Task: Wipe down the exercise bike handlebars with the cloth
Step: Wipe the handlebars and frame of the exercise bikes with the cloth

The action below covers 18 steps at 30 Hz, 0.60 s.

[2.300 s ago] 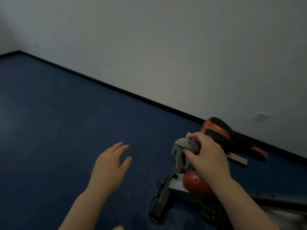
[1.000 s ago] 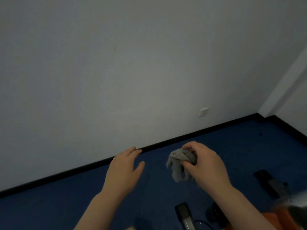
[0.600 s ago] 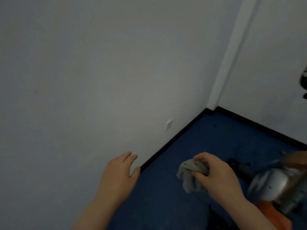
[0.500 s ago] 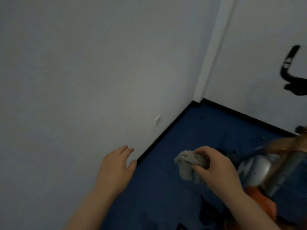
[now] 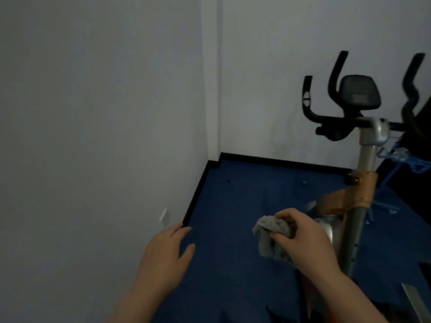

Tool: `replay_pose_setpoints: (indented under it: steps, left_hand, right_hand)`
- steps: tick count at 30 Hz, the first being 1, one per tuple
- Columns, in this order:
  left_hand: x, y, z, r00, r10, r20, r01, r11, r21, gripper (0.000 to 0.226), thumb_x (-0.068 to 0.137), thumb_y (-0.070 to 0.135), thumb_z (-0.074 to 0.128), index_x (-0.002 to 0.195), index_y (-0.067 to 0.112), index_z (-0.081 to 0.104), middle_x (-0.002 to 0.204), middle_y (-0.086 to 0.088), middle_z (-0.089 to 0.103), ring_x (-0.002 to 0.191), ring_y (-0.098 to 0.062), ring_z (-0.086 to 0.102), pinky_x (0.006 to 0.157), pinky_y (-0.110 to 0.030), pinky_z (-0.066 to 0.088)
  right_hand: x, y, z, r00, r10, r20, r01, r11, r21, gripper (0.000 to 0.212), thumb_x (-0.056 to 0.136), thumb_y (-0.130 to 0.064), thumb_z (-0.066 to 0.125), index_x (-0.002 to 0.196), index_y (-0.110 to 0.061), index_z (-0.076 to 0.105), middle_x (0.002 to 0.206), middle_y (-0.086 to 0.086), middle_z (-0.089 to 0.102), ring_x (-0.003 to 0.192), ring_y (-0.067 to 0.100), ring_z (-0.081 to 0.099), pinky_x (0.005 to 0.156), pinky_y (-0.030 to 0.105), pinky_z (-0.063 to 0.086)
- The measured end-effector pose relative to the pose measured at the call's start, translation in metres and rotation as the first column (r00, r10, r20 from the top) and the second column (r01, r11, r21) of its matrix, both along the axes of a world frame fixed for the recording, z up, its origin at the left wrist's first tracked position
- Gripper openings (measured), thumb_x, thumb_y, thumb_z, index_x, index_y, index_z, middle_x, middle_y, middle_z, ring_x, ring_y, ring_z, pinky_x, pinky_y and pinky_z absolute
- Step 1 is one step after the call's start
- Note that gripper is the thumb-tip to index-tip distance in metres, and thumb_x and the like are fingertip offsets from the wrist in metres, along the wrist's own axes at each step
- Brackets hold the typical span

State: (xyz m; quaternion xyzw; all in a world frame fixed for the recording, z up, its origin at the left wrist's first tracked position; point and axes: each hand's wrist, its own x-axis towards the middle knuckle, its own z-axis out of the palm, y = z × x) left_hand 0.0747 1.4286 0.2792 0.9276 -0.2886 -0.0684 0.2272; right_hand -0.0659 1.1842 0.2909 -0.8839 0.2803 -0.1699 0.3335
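The exercise bike's black handlebars (image 5: 331, 120) stand at the upper right, with curved grips rising on both sides of a dark console (image 5: 359, 93). They sit on a silver and orange post (image 5: 366, 164). My right hand (image 5: 305, 243) is low in the frame, left of the post, shut on a crumpled grey cloth (image 5: 271, 238). The cloth is well below the handlebars and touches nothing. My left hand (image 5: 168, 255) hovers further left with its fingers apart, holding nothing.
White walls meet in a corner (image 5: 217, 89) behind the bike, with a black skirting along the blue carpet (image 5: 245, 194). A wall socket (image 5: 164, 216) sits low on the left wall. A blue frame (image 5: 394, 159) stands right of the post.
The view has swung right from the bike's saddle to the corner, and the handlebars have come fully into sight. My right hand keeps hold of the cloth; my left hand stays open.
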Motion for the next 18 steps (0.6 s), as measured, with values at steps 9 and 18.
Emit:
replay_pose_setpoints:
  steps: [9,18]
  left_hand:
    - [0.124,-0.105,0.004,0.993,-0.096,-0.069,0.088,0.99,-0.11,0.045,0.092,0.035,0.053,0.136,0.025,0.049,0.146,0.005,0.044,0.131,-0.013,0.043,0.107,-0.027,0.033]
    - [0.241,-0.255,0.004,0.906,-0.416,-0.079,0.399,0.901,-0.17,0.046,0.092,0.039,0.051,0.137,0.029,0.046,0.148,0.009,0.04,0.134,-0.011,0.038,0.112,-0.033,0.031]
  right_hand:
    - [0.073,-0.099,0.033,0.974,-0.2,0.103,0.206,0.977,-0.051,0.033,0.069,-0.02,0.079,0.089,-0.039,0.059,0.085,-0.022,0.062,0.079,-0.006,0.057,0.063,0.017,0.047]
    - [0.135,-0.175,0.044,0.85,-0.487,0.199,0.5,0.866,-0.016,0.036,0.068,-0.014,0.082,0.093,-0.032,0.064,0.084,-0.024,0.057,0.08,-0.007,0.059,0.063,0.007,0.045]
